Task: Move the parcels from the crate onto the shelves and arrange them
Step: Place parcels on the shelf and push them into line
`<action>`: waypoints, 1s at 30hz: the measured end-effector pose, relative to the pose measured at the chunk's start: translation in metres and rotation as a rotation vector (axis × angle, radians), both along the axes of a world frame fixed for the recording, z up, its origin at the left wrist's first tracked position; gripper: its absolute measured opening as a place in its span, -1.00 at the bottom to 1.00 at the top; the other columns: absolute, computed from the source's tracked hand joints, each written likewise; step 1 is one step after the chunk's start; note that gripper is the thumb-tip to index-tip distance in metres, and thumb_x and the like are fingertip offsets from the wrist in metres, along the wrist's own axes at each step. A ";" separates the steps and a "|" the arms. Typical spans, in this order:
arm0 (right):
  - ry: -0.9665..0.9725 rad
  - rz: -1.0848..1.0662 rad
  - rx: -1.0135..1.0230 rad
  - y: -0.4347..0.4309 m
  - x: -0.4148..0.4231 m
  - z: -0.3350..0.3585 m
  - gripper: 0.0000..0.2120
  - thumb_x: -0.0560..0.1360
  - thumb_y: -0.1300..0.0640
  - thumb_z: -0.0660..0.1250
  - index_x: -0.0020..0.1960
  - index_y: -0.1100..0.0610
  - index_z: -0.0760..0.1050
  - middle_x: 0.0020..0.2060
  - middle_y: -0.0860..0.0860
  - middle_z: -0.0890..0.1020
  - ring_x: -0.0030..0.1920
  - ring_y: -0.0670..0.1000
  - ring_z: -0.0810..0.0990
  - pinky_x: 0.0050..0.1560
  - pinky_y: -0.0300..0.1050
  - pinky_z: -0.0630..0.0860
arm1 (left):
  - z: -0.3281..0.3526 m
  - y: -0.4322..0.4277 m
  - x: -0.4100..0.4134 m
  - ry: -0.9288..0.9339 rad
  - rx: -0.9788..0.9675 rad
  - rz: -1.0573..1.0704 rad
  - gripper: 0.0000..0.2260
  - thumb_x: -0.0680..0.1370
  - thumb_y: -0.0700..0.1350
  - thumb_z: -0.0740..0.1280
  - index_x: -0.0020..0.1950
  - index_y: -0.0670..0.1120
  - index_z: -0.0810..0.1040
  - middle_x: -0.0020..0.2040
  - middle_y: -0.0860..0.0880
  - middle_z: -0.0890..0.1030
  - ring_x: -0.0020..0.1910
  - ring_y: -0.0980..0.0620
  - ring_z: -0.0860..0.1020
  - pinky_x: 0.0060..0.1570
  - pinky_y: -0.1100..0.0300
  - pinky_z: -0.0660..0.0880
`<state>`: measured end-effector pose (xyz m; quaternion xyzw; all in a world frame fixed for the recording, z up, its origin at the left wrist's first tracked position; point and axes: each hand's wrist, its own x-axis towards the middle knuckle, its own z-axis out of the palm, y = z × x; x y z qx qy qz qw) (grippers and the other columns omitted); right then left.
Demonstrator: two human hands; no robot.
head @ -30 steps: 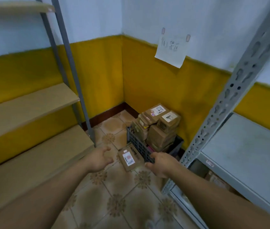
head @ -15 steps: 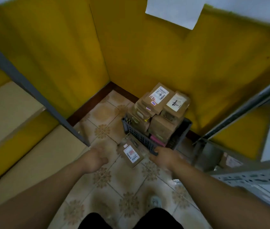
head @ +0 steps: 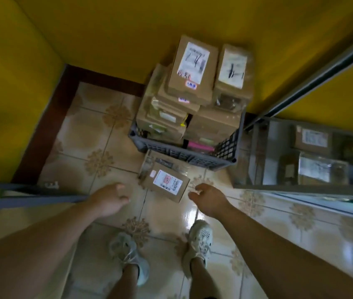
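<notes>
Empty hands; parcel seemingly against crate

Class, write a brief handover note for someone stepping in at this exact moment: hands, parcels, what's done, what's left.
Hands: left hand and right hand both empty, lowered either side of the floor parcel, which lies in front of the crate.
Crate: piled high with stacked parcels.
Done: a few shelved parcels on the low right shelf.
Left: pick up the floor parcel, empty the crate, arrange the shelves.
</notes>
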<state>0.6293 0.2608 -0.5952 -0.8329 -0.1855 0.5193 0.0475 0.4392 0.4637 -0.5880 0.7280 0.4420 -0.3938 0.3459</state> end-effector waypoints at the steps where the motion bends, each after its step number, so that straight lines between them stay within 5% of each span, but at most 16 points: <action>1: 0.020 -0.013 -0.004 0.003 -0.003 -0.023 -0.45 0.60 -0.17 0.23 0.49 0.09 0.34 0.39 0.10 0.49 0.34 0.12 0.47 0.20 -0.16 0.38 | -0.024 0.004 0.003 -0.005 -0.005 0.003 -0.45 0.62 0.11 0.22 0.55 -0.03 0.17 0.53 -0.07 0.26 0.42 -0.10 0.35 0.28 0.11 0.34; 6: 0.050 -0.049 -0.031 0.013 0.001 -0.153 -0.45 0.59 -0.16 0.27 0.47 0.10 0.36 0.37 0.11 0.51 0.27 0.13 0.54 0.19 -0.14 0.44 | -0.157 0.005 0.025 -0.053 -0.022 0.099 -0.45 0.59 0.09 0.27 0.52 -0.05 0.24 0.49 -0.10 0.32 0.39 -0.11 0.37 0.20 0.15 0.32; 10: 0.028 -0.099 -0.029 0.018 0.011 -0.247 -0.46 0.59 -0.09 0.29 0.48 0.12 0.32 0.36 0.13 0.49 0.25 0.16 0.53 0.06 -0.15 0.45 | -0.245 -0.006 0.041 -0.126 -0.014 0.244 -0.61 0.57 0.00 0.32 0.38 -0.03 0.43 0.22 -0.03 0.53 0.01 -0.01 0.47 -0.03 0.22 0.34; 12: 0.004 -0.145 -0.021 0.019 0.015 -0.284 -0.44 0.57 -0.06 0.31 0.48 0.13 0.27 0.32 0.16 0.48 0.19 0.20 0.55 0.00 -0.09 0.51 | -0.278 -0.011 0.045 -0.160 -0.005 0.344 -0.64 0.57 -0.08 0.32 0.38 -0.02 0.44 0.07 0.01 0.46 -0.03 0.01 0.44 -0.08 0.24 0.32; 16: -0.012 -0.173 -0.003 0.026 0.017 -0.329 -0.46 0.59 0.06 0.27 0.50 0.15 0.20 0.25 0.16 0.39 0.23 0.21 0.47 0.08 -0.01 0.52 | -0.324 -0.017 0.050 -0.217 -0.030 0.465 -0.66 0.56 -0.12 0.33 0.34 -0.02 0.47 0.18 -0.07 0.54 0.04 -0.06 0.50 -0.03 0.16 0.38; 22: 0.053 -0.444 0.050 0.031 0.009 -0.339 -0.31 0.51 0.09 0.41 0.53 0.00 0.15 0.24 0.13 0.53 0.09 0.16 0.61 -0.03 -0.01 0.64 | -0.330 -0.019 0.053 -0.199 -0.035 0.591 -0.57 0.54 -0.07 0.38 0.40 0.03 0.41 0.28 -0.09 0.51 0.15 -0.10 0.50 0.01 0.14 0.40; 25: -0.004 -0.499 0.131 0.031 0.013 -0.321 -0.24 0.49 0.16 0.40 0.56 -0.12 0.08 0.29 0.10 0.44 0.01 0.09 0.59 -0.33 -0.20 0.56 | -0.314 -0.014 0.047 -0.196 -0.075 0.703 -0.59 0.51 -0.01 0.41 0.33 0.07 0.41 0.19 -0.01 0.51 0.11 -0.07 0.52 0.12 0.07 0.47; 30: -0.008 -0.596 0.252 0.036 0.020 -0.267 -0.21 0.47 0.19 0.40 0.55 -0.15 0.08 0.16 -0.02 0.53 -0.02 -0.02 0.62 -0.24 -0.21 0.60 | -0.269 -0.008 0.042 -0.315 -0.064 0.816 -0.68 0.55 -0.13 0.37 0.25 0.03 0.36 -0.03 0.04 0.54 0.07 -0.05 0.54 0.14 -0.03 0.48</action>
